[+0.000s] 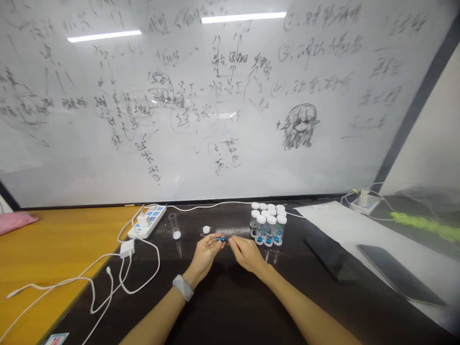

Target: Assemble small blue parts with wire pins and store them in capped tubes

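My left hand [205, 255], with a grey band on its wrist, pinches a small shiny blue piece [220, 239] between thumb and fingers. Close beside it, my right hand [248, 254] is closed in a pinch, and what it holds, if anything, is too small to make out. Just beyond my left hand lies a small white cap [206, 229]. An open clear tube [174, 225] with a white base stands upright farther left. To the right of my hands, several clear tubes [269, 231] with white caps stand in a cluster, blue pieces inside them.
A white power strip [148, 222] and tangled white cables [108, 268] lie on the left. On the right are a black tablet-like slab [330, 258], a dark phone-like slab [398, 273] and white paper [334, 223]. A whiteboard [230, 182] rises behind the dark table [230, 306].
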{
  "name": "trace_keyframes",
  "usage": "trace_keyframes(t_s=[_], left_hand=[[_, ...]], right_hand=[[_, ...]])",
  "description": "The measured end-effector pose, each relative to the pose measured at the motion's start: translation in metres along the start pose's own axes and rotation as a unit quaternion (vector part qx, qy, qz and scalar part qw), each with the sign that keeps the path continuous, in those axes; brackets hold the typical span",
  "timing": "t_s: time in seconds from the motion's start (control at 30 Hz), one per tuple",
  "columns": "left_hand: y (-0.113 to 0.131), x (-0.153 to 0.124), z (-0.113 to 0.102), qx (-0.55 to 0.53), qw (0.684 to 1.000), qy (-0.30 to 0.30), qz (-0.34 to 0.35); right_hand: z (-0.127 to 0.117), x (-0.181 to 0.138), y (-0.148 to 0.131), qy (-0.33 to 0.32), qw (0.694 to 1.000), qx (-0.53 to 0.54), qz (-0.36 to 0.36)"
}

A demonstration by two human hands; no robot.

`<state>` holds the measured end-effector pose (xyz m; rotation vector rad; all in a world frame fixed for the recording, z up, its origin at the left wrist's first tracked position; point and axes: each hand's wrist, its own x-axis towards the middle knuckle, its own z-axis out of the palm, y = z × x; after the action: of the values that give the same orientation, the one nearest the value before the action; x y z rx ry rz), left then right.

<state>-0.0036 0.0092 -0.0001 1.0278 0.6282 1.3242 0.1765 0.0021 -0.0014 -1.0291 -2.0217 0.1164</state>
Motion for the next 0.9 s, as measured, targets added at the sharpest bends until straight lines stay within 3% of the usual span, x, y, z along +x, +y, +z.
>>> trace_keyframes(t_s=[0.9], left_hand=[[-0.0018,0.0007,-0.0018,0.009,1.0,-0.008,0.001]], right_hand=[[0.0012,-0.0006,0.0002,0.008,1.0,0.013,0.005]])
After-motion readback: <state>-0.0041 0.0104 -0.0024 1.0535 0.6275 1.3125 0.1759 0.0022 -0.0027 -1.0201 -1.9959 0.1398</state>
